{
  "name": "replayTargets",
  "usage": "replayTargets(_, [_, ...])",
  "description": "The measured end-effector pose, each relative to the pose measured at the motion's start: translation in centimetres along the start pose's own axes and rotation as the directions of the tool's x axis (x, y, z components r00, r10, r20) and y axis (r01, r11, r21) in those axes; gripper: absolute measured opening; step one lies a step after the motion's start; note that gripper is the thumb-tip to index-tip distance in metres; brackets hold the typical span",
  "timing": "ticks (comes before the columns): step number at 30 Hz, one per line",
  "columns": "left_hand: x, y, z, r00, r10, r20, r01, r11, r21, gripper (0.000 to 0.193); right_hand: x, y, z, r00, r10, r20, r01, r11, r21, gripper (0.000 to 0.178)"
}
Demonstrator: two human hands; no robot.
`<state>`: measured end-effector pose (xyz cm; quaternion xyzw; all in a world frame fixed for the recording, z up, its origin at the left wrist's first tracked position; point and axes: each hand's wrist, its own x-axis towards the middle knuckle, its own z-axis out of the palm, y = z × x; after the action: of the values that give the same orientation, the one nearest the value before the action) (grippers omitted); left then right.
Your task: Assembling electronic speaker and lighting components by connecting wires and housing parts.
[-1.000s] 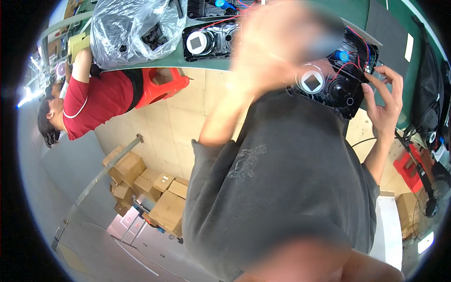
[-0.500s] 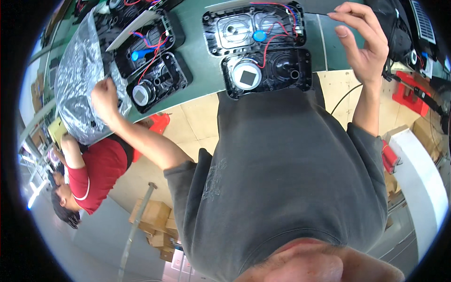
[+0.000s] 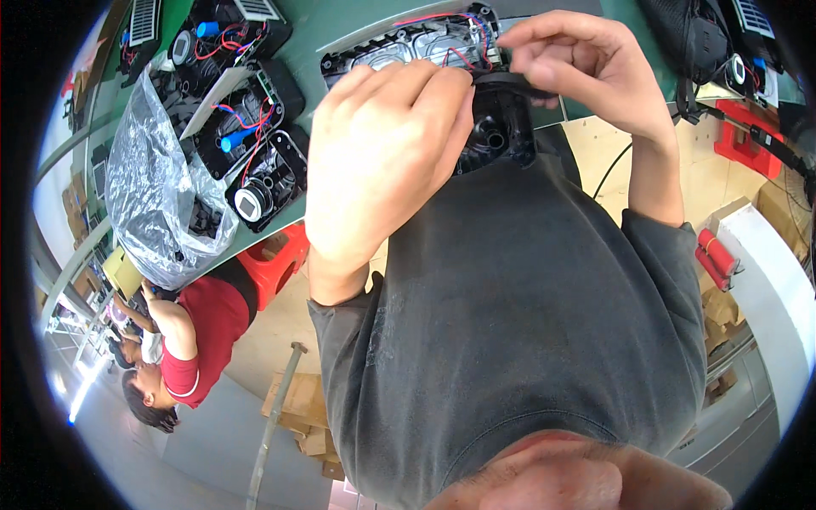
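Observation:
A thin, curved black strip spans the gap between my hands, above the opened black casing. My left hand is closed, its fingertips at the strip's left end. Around the right end curl the fingers of my right hand; its thumb lies against the strip and its index finger sticks out beyond. Below are the casing's far half, with red and blue wires, and its near half with a round port. My left hand hides much of both halves, including the round speaker.
Left on the green table stand another opened casing with a blue cylinder, a clear plastic bag of black parts, and more casings. A black bag lies at the right. A person in red sits at the left.
My left hand has come from the plastic bag to over the casing. My right hand has moved left to meet it. A black strip now shows between them.

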<state>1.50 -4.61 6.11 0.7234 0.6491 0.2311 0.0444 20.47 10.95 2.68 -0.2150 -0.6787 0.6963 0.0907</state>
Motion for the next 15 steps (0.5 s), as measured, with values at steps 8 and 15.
replayTargets(8, [2.4,-1.7,3.4,0.998,-0.022,-0.063,0.023,1.0,0.017,0.019,2.7,2.2,-2.8,0.996,0.046,-0.081,-0.026,0.971,0.237,0.02])
replayTargets(15, [2.1,-2.0,5.5,0.997,-0.037,-0.073,0.047,0.989,0.141,0.023,5.7,4.3,-3.6,0.999,0.04,-0.022,-0.033,0.969,0.245,0.017])
